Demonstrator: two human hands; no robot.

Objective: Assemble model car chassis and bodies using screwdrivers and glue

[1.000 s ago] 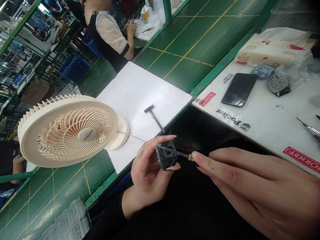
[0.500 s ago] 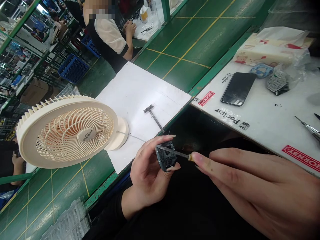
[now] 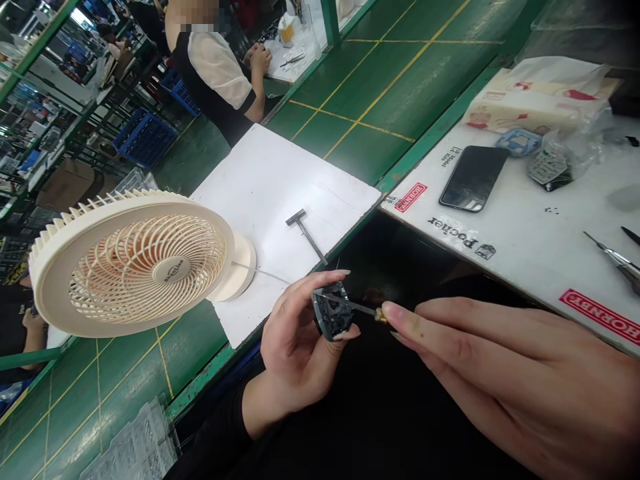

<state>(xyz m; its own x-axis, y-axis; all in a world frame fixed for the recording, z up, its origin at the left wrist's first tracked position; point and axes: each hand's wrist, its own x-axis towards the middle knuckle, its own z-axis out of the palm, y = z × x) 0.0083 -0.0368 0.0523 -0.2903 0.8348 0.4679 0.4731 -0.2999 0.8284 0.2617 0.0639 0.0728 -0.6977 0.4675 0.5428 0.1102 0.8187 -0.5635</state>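
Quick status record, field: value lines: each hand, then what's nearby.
left hand: holds dark lattice part
right hand: fingertips pinch the brass end of a thin metal rod, which meets the part
nearby: T-shaped metal tool on white board; cream fan

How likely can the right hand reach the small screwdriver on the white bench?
Probably yes: the right hand is near the small screwdriver, and nothing shows between them on the white bench top. Its fingertips pinch a brass-ended pin, though, so it must release first.
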